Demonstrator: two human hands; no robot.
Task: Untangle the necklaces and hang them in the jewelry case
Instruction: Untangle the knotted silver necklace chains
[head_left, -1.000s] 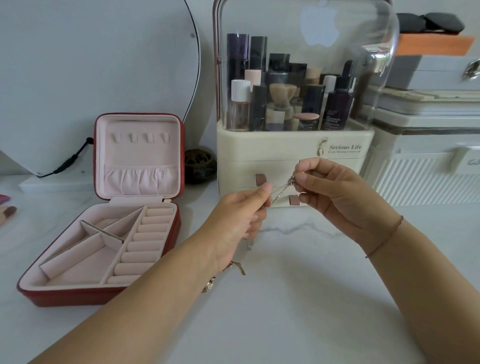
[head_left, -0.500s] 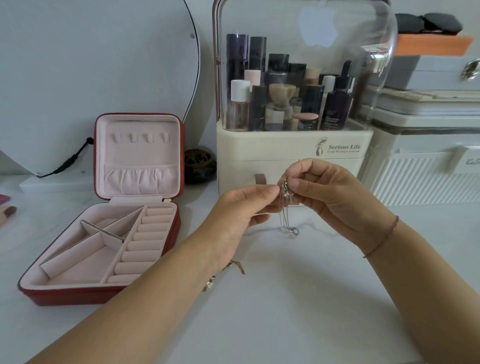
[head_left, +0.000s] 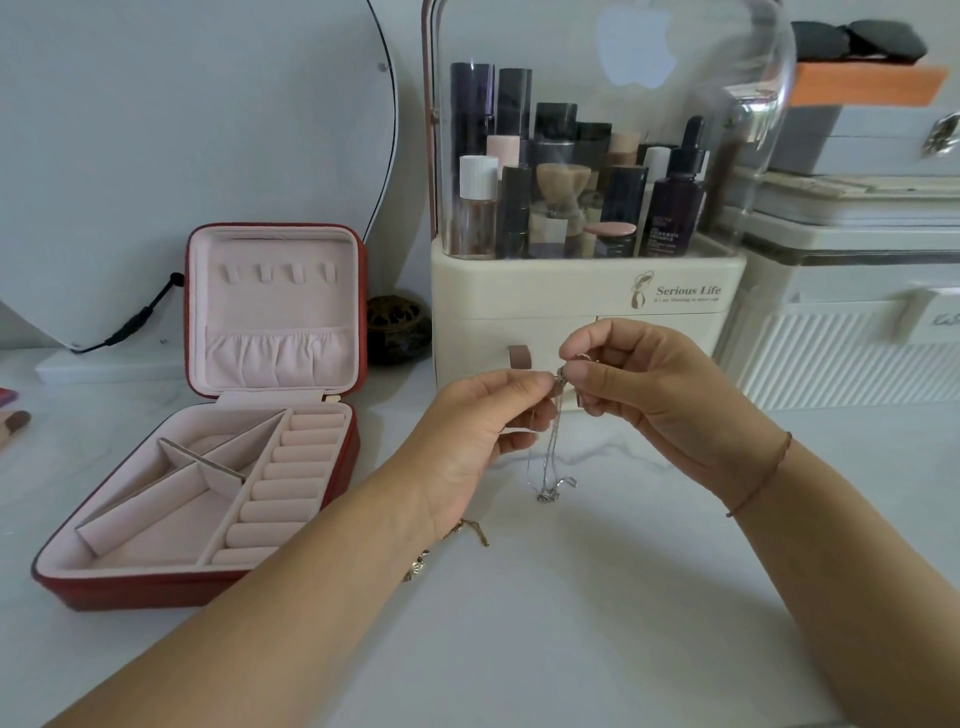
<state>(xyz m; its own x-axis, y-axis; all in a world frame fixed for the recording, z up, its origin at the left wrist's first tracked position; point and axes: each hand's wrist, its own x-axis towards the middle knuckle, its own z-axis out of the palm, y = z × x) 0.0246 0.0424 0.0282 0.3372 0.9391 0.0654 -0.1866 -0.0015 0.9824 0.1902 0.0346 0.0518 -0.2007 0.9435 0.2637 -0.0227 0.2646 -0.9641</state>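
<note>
Left hand (head_left: 483, 426): thumb and forefinger pinch the silver necklace (head_left: 553, 457) at its bunched top; the other fingers curl beneath.
Right hand (head_left: 660, 400): pinches the same bunch, its fingertips just beside the left's; a thin red cord circles the wrist.
Writing: "Serious Life" in gold script, beside a small figure logo, on the cream cosmetics organiser (head_left: 519, 301). The line under it is too small to read, as is the label on the dark dropper bottle (head_left: 675, 208).
Silver necklace: a fine chain hanging in several strands between the hands, ending in a small clump low over the white table (head_left: 571, 597). Whether it touches the table is unclear.
Gold necklace (head_left: 470, 530): lies on the table, partly hidden under the left wrist.
Jewelry case (head_left: 130, 592): stands open, well to the left of the hands. It is red outside and pale pink within, with four small hooks (head_left: 278, 273) in the upright lid.
</note>
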